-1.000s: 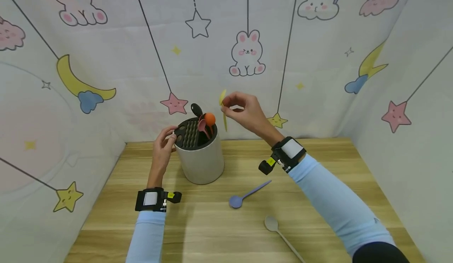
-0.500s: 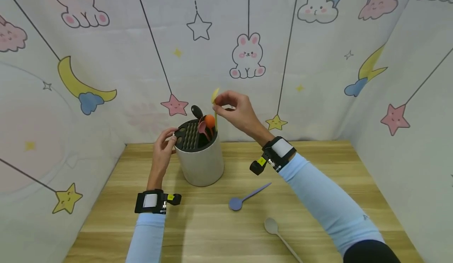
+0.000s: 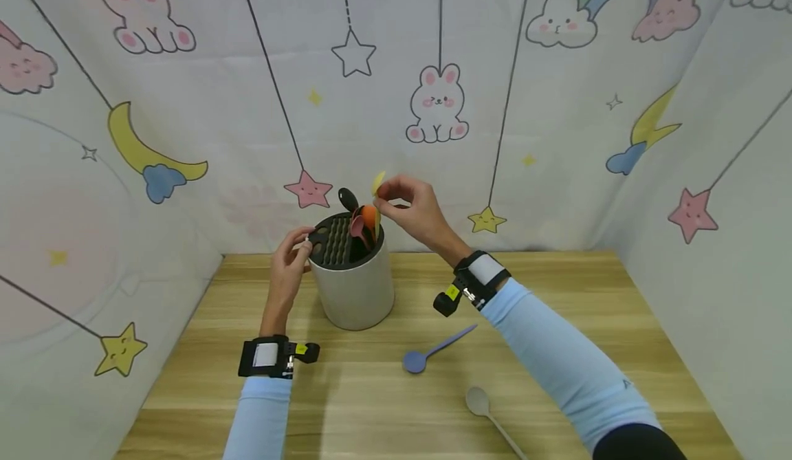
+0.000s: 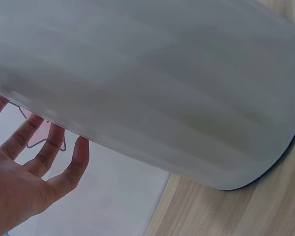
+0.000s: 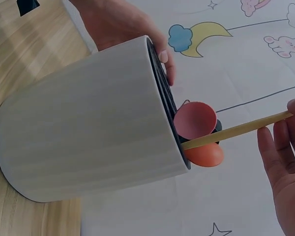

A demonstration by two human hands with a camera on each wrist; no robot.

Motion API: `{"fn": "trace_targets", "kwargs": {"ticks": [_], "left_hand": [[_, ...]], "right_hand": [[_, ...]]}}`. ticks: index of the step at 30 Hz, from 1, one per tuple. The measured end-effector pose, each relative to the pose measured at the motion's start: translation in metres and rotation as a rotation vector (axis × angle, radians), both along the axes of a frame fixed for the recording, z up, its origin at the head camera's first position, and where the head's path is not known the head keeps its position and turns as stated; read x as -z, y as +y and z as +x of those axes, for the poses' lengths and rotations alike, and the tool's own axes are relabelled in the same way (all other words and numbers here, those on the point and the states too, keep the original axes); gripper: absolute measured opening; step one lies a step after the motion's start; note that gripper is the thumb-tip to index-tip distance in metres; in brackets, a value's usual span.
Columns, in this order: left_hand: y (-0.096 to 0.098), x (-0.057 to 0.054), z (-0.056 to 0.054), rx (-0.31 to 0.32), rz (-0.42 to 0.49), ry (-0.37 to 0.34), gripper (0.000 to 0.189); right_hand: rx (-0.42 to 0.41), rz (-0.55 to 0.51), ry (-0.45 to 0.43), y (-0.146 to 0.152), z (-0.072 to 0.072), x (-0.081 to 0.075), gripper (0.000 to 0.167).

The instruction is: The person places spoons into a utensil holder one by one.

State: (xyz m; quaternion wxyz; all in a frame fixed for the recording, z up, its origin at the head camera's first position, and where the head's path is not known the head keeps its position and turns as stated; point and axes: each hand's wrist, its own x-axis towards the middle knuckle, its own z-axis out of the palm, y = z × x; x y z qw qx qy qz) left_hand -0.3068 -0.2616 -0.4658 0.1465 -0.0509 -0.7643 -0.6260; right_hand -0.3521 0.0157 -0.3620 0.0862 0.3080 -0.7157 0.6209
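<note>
A pale, round utensil holder point(image 3: 353, 300) with a black slotted top stands on the wooden table. My left hand point(image 3: 287, 274) grips its left rim; in the left wrist view, curved fingers point(image 4: 73, 169) meet the holder's wall. Above the right side of the opening, my right hand point(image 3: 416, 211) pinches a yellow spoon point(image 3: 378, 183) upright, bowl up. In the right wrist view its handle point(image 5: 231, 132) runs down past the holder's rim, and the lower end is hidden inside. Beside it in the holder are a pinkish-red spoon point(image 5: 195, 120), an orange utensil point(image 5: 206, 155) and a black spoon point(image 3: 348, 199).
A blue-purple spoon point(image 3: 415, 362) lies on the table point(image 3: 371, 405) to the right of the holder and nearer the person. Closer still lies a grey-beige spoon point(image 3: 478, 401). A white cloth wall point(image 3: 260, 137) with cartoon prints rises behind the table.
My right hand has moved left and then down, taking the yellow spoon from beside the holder to over its opening, handle end now inside. The left hand keeps its hold on the rim.
</note>
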Motion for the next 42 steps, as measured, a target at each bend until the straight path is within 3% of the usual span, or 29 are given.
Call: {"fn": "trace_targets", "kwargs": {"ticks": [5, 14, 22, 26, 42], "left_hand": [[-0.006, 0.015, -0.011, -0.004, 0.014, 0.011, 0.038], [-0.009, 0.017, -0.014, -0.005, 0.009, 0.04, 0.038], [-0.003, 0.002, -0.007, 0.005, 0.005, 0.019, 0.039], [0.002, -0.013, 0.005, 0.019, 0.003, 0.011, 0.039], [0.002, -0.015, 0.005, 0.025, 0.003, 0.005, 0.038]], "right_hand": [[-0.013, 0.014, -0.012, -0.003, -0.001, 0.008, 0.017], [0.014, 0.044, -0.007, -0.005, -0.008, 0.018, 0.009], [0.024, 0.071, -0.031, -0.007, -0.009, 0.027, 0.011], [0.021, 0.087, -0.041, -0.007, -0.01, 0.032, 0.011], [0.031, 0.132, -0.045, -0.008, -0.015, 0.043, 0.014]]}}
